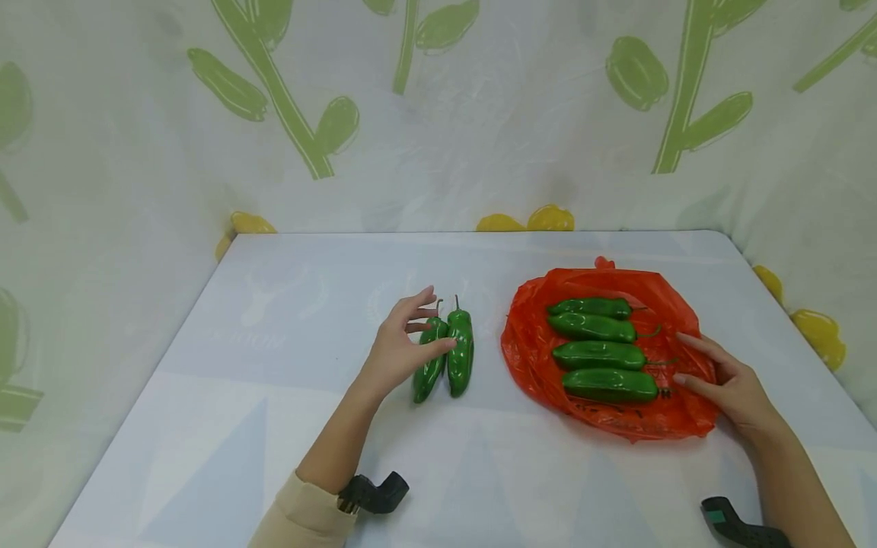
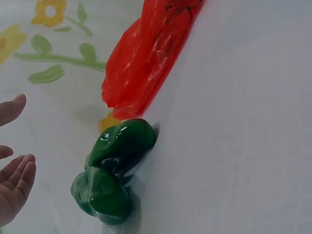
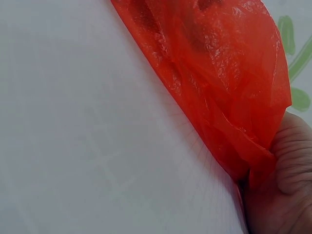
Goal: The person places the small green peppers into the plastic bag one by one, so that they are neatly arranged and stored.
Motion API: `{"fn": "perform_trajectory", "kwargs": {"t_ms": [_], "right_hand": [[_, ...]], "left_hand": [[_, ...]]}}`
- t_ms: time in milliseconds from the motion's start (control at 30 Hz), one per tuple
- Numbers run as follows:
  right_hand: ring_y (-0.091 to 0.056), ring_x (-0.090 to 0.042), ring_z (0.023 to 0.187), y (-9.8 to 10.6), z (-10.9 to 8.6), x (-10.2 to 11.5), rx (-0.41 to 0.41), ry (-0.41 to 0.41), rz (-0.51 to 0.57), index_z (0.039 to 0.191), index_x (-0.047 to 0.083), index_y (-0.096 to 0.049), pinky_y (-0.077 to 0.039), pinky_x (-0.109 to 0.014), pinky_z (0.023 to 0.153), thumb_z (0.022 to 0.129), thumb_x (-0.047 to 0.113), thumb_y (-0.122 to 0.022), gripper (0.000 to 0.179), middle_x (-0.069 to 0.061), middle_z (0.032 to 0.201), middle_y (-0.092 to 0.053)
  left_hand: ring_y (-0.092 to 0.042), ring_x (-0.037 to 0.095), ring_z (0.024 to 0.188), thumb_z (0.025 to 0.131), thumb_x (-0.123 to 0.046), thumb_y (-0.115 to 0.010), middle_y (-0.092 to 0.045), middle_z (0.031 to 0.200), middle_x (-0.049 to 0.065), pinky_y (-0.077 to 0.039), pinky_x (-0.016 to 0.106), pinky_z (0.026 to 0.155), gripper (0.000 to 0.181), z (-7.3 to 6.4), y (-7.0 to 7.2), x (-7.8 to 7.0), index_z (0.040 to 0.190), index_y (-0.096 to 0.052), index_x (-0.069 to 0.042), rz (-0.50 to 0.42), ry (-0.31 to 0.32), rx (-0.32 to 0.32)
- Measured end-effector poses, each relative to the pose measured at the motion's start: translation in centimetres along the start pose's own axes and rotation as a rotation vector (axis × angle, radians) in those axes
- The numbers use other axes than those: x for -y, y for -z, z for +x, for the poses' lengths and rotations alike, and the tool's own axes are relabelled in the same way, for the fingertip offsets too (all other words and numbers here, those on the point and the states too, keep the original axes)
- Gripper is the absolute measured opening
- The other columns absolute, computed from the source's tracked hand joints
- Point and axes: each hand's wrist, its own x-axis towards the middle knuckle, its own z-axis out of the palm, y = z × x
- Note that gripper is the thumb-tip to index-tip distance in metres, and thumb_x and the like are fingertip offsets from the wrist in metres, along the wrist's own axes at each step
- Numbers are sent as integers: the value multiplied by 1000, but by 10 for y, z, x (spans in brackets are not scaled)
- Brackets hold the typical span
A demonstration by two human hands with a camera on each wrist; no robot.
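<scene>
Two green peppers (image 1: 460, 350) lie side by side on the table, stems pointing away. My left hand (image 1: 404, 342) is over the left one of the pair, thumb and fingers spread apart and not closed round it. The left wrist view shows the fingers (image 2: 19, 183) apart from the peppers (image 2: 122, 141). On the right lies an opened red plastic bag (image 1: 534, 380) with several green peppers (image 1: 610, 386) in a row inside. My right hand (image 1: 733, 384) holds the bag's right edge, thumb and fingers over the rim; in the right wrist view the red plastic (image 3: 229, 97) bunches against the hand.
A white table (image 1: 288, 457) with faint printed patterns carries everything. A pale curtain (image 1: 479, 137) with green and yellow plant prints stands round the back and sides. Dark wrist devices (image 1: 377, 493) sit on both arms.
</scene>
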Motion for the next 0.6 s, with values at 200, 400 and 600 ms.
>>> {"fn": "perform_trajectory", "kwargs": {"t_ms": [200, 400, 600], "right_hand": [[-6, -14, 145, 0, 1, -3, -9, 22, -14, 149, 28, -31, -44, -4, 76, 94, 15, -58, 62, 17, 154, -18], [-6, -13, 145, 1, 2, -4, -9, 37, -22, 149, 27, -31, -42, -2, 77, 94, 13, -57, 62, 16, 155, -17], [-8, -14, 144, 0, 1, -2, -9, 36, -17, 149, 26, -31, -43, -3, 78, 94, 14, -57, 61, 15, 154, -18]], "left_hand": [[-48, 27, 124, 78, -14, -78, -43, 142, 10, -40, 44, 103, 79, -1, 4, 9, 146, -37, -15, 40, 60, -18], [-45, 29, 127, 76, -14, -79, -39, 144, 11, -39, 44, 104, 85, -1, 5, 22, 148, -33, -13, 55, 114, 1], [-46, 36, 126, 76, -17, -80, -38, 144, 13, -40, 48, 103, 90, 1, 4, 33, 149, -28, -12, 80, 201, 34]]}}
